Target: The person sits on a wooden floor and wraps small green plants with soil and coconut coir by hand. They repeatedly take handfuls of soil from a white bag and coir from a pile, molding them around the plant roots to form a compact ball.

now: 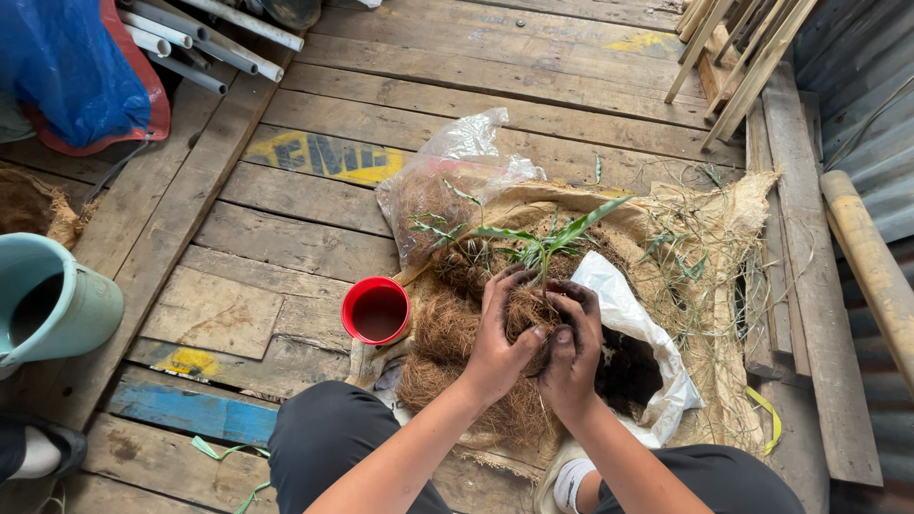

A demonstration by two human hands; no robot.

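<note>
Both my hands are cupped around a ball of brown coconut fibre [529, 310] with a small green seedling [550, 243] sticking up out of it. My left hand [499, 341] grips the ball's left side and my right hand [573, 345] presses its right side; both are dirty with soil. Under them lies a heap of loose coconut fibre [447, 333] on a burlap sack [709, 233]. A white plastic bag of dark soil [632, 366] lies open just right of my right hand.
A red cup [376, 310] stands on the wooden plank floor [286, 238] left of the fibre. A clear plastic bag of fibre [438, 190] lies behind it. A teal bucket [52, 300] is at far left, pipes [205, 38] and blue tarp at top left, wooden slats top right.
</note>
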